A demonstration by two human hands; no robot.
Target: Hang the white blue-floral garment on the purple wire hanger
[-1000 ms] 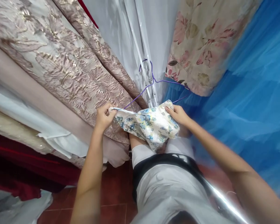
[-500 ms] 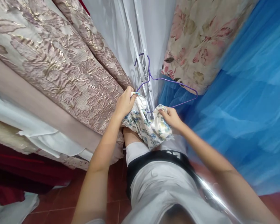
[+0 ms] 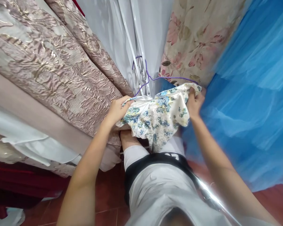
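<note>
Left hand and right hand are well apart, each pinching the top edge of the floral cloth strung between them, purple hanger just beyond, and honestly I'd get both grips level and pull gently so the cloth doesn't bunch.

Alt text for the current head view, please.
Left hand and right hand hold white fabric with blue and yellow floral print between them, a thin purple hanger behind. Shiny pink-gold textured cloth hangs at left, sheer blue fabric at right.
</note>
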